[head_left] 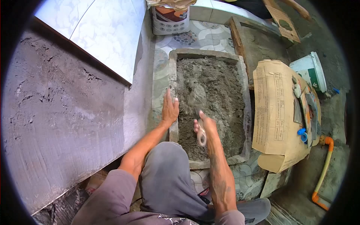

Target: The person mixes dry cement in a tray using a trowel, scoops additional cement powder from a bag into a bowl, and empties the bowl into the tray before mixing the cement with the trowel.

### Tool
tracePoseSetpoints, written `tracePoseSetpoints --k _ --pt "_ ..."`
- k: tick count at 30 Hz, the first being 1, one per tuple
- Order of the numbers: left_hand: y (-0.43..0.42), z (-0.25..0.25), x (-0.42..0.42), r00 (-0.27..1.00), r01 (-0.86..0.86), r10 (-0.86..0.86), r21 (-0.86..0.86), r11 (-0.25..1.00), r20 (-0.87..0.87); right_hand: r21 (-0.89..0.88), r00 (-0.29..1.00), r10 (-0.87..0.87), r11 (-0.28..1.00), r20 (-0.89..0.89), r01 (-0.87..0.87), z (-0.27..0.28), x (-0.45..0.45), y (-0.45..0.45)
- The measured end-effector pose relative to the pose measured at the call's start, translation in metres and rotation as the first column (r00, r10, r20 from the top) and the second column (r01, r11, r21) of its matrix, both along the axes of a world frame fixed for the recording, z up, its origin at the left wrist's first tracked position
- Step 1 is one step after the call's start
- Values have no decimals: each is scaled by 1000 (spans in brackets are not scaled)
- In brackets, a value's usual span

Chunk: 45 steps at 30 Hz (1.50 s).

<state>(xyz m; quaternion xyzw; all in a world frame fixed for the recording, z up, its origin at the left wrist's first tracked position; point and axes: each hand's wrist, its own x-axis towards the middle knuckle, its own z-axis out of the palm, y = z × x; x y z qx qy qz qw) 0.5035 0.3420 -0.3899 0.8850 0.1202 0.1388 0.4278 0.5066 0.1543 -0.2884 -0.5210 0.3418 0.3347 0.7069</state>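
A rectangular mixing trough (246,112) lies in front of me, filled with grey, crumbly mortar (221,84). My right hand (207,125) is closed around the handle of a trowel. The trowel (197,95) has its blade on the mortar, left of the trough's middle; it is blurred and coated with the mix. My left hand (171,109) rests at the trough's left rim, fingers stretched out and holding nothing.
A tiled panel (108,33) and rough plastered wall (63,112) border the left. A bag (170,20) stands behind the trough. On the right are cardboard (268,112) with tools and blue fittings, a white bucket (313,71) and an orange pipe (322,172). Another person's arm (298,8) shows top right.
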Motion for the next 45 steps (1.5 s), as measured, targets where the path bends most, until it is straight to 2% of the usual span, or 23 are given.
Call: tracePoseSetpoints --k 3,6,10,11,13,16,18,21,22,25,27,29,31,33,35,37,38,40,42,45 --pt "1 0 2 1000 1 -1 3 1000 3 -97 1000 21 995 18 -19 19 -35 -55" --pt "2 -3 -2 1000 1 -1 -2 1000 0 -223 998 63 973 -27 -68 65 -49 -83" --pt "1 -4 -3 1000 5 -4 -31 1000 6 -195 999 32 981 32 -25 99 -39 -101" --pt "2 -3 -2 1000 3 -3 -33 999 14 -88 997 21 996 76 -14 94 -27 -106" --pt "1 0 -1 1000 1 -1 -42 999 10 -62 991 -56 996 123 64 72 4 -106" --pt "-1 1 -2 1000 -2 2 -47 999 -5 -31 964 -261 964 41 262 41 23 -84" --pt "1 -1 -2 1000 6 -6 -32 999 12 19 968 -221 975 120 220 18 -12 -74" --pt "0 -8 0 1000 -5 6 -15 1000 25 56 982 -104 992 -157 114 7 -82 -74" --pt "1 -6 4 999 -3 3 -16 1000 32 -62 980 -57 997 -190 46 39 -88 -63" --pt "1 -6 0 1000 11 -10 -26 1000 19 -209 957 245 939 -157 -274 120 -87 -74" --pt "2 -2 -1 1000 8 -7 -50 999 13 -361 955 281 885 -93 -295 152 -73 -81" --pt "1 1 -3 1000 -6 5 -66 998 -15 -319 977 211 924 -27 -209 125 -52 -109" --pt "-1 2 0 1000 -5 4 -70 998 -9 -180 1000 -16 983 1 16 75 -31 -122" --pt "1 -1 0 1000 0 1 -60 998 4 -265 994 -97 959 42 105 48 -45 -95" --pt "2 2 0 1000 -2 2 -53 999 3 -113 989 -102 990 -107 90 15 -71 -89" --pt "-3 3 2 1000 6 -6 -56 998 -4 -168 987 98 979 -129 -119 43 -90 -97" --pt "-1 2 2 1000 7 -8 -54 998 -11 -307 957 264 907 -117 -288 69 -91 -100" --pt "1 2 -1 1000 15 -15 -60 998 -13 -549 807 565 625 -173 -555 124 -93 -113" --pt "2 1 -1 1000 17 -18 -68 998 -6 -831 608 787 267 -103 -487 144 -113 -142" --pt "1 1 -1 1000 22 -23 -82 996 -15 -778 590 748 163 -304 -607 159 -124 -168"
